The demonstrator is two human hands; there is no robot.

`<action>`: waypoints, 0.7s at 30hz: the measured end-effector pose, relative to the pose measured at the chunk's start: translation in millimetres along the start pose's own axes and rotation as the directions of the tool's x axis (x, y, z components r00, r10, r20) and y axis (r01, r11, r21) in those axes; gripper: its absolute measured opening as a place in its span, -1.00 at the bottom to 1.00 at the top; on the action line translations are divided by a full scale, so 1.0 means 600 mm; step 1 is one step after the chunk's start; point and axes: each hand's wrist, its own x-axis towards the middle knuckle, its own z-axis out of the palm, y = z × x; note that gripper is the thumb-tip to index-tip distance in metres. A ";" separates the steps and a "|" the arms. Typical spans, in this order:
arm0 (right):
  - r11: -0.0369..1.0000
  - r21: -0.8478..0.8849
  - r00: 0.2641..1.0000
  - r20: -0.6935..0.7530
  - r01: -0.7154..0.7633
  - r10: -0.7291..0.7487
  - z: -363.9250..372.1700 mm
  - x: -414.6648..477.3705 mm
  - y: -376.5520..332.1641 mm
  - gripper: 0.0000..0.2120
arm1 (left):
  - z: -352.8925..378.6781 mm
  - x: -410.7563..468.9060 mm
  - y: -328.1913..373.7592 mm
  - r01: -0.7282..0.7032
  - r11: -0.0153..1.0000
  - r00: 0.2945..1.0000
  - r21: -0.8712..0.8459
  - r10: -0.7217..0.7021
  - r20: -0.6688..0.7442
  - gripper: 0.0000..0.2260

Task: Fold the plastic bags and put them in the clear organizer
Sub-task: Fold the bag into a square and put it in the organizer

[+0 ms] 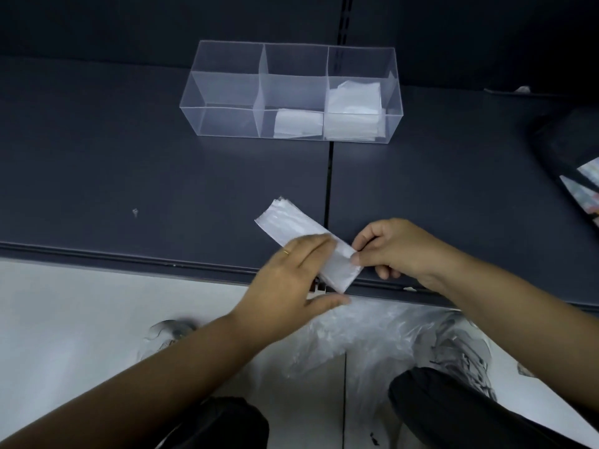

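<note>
**Knees, two hands, one bag strip**

Knees [227, 422] in dark trousers flank a heap of loose bags [356, 338] on the pale floor [81, 303]. Beyond them, a folded bag [288, 220] lies slantwise at the shelf's [129, 173] near edge. The left hand [291, 280] presses it with flat, straight fingers. The right hand [398, 247] pinches its right edge between thumb and forefinger. Far back, the clear organizer [223, 121] holds stored bags [353, 105] in its middle and right compartments.

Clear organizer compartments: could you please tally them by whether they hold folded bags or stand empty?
Holding folded bags: 2 (middle compartment, right compartment)
Empty: 1 (left compartment)
Total: 3 compartments in the clear organizer
</note>
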 end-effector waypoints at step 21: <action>0.958 0.038 0.959 -0.047 0.283 -0.281 0.044 0.045 -0.028 -0.90 | -0.038 0.033 -0.035 0.432 0.580 0.846 -0.691 -0.525 0.089 -0.73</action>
